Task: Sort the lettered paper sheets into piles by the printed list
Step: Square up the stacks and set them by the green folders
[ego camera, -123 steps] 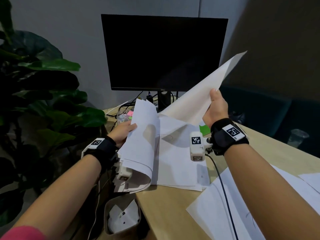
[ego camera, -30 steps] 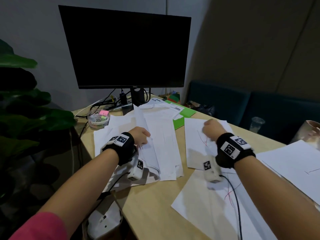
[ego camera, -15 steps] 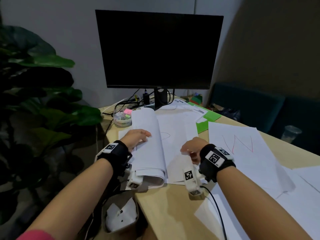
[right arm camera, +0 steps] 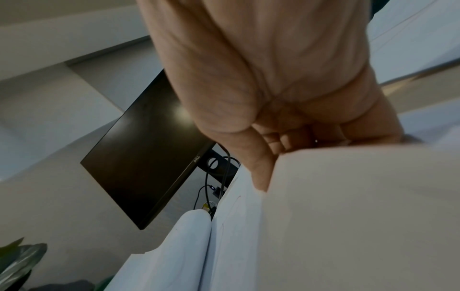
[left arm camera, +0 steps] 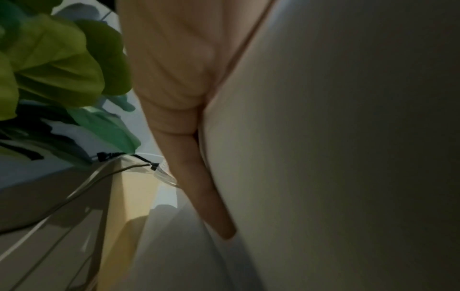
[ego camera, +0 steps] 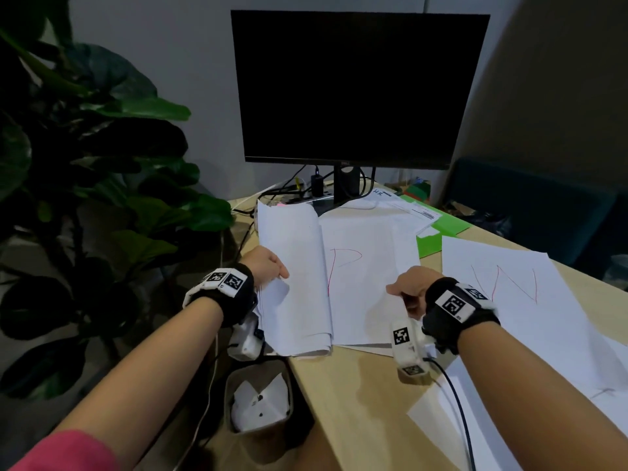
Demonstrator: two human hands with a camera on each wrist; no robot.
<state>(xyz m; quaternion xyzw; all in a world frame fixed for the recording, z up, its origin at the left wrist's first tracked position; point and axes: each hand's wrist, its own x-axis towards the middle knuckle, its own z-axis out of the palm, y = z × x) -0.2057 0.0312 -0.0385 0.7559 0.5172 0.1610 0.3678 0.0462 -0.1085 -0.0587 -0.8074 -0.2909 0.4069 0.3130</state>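
A white sheet with a red letter P [ego camera: 367, 266] lies on top of the pile in front of the monitor. My right hand [ego camera: 406, 290] pinches its right edge, and in the right wrist view the thumb [right arm camera: 259, 171] presses on the lifted paper [right arm camera: 348, 216]. My left hand [ego camera: 266, 266] grips a wad of folded-back sheets [ego camera: 295, 283] at the pile's left side. In the left wrist view one finger [left arm camera: 199, 177] lies along that paper [left arm camera: 323, 157]. A sheet with a red N [ego camera: 509, 300] lies flat to the right. The printed list [ego camera: 413, 210] rests behind the pile.
A dark monitor [ego camera: 356, 86] with cables stands at the back of the wooden table [ego camera: 356, 402]. A green folder [ego camera: 441, 236] lies under the list. More white sheets [ego camera: 509, 436] cover the near right. A leafy plant [ego camera: 102, 164] and a bin [ego camera: 258, 399] are left of the table.
My right hand laid the N sheet down at the right, came back to the pile and now pinches the P sheet's right edge. The left hand stays on the folded-back sheets.
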